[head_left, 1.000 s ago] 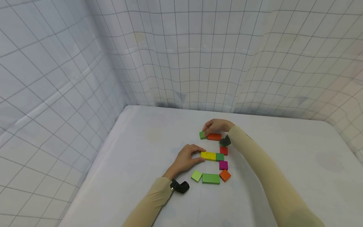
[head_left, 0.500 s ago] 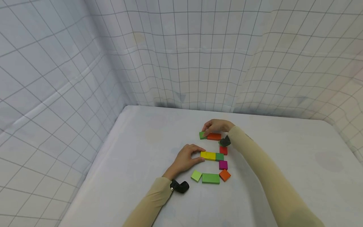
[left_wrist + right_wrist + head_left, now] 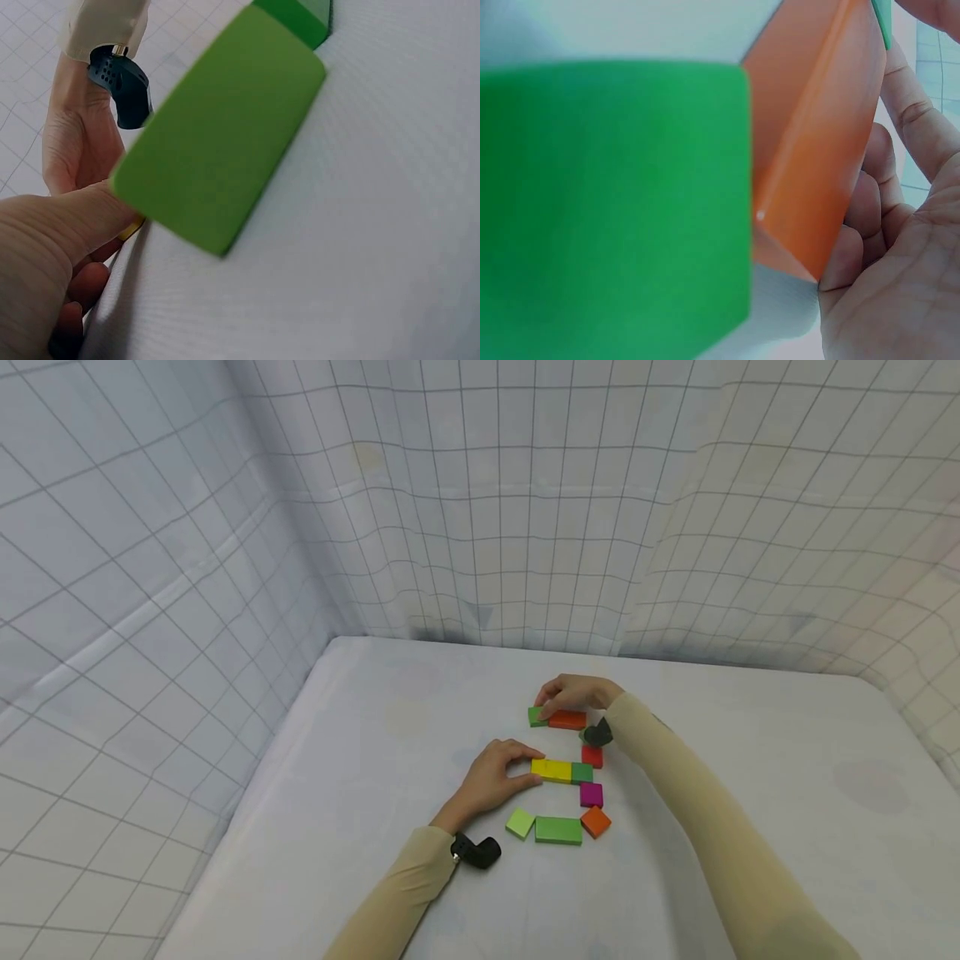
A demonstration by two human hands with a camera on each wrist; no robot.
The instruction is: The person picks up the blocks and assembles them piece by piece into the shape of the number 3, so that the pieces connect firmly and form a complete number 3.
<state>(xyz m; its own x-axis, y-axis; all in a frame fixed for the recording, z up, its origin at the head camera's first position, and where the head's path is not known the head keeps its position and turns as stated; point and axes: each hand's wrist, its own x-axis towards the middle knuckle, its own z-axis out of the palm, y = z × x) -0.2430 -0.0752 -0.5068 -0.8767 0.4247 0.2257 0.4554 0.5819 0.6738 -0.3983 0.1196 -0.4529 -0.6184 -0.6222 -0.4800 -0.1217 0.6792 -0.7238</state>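
Note:
In the head view my left hand (image 3: 491,781) pinches the left end of the yellow row, a yellow block (image 3: 538,767), between thumb and fingers. Only a sliver of yellow block (image 3: 131,229) shows behind the thumb in the left wrist view. Farther back, my right hand (image 3: 573,693) pinches a small green block (image 3: 537,717) with thumb and fingertips. That block touches the left end of a long orange-red block (image 3: 567,720). Seen from the right wrist, the curled other fingers lie along the orange-red block (image 3: 817,150), with a darker green block (image 3: 615,210) close to the camera.
A dark green block (image 3: 582,773) ends the yellow row. Red (image 3: 592,756) and magenta (image 3: 591,795) blocks stand right of it. Nearer lie a light green block (image 3: 521,823), a long green block (image 3: 558,831) and a turned orange block (image 3: 596,822). Gridded cloth (image 3: 480,510) hangs behind the white table (image 3: 375,718).

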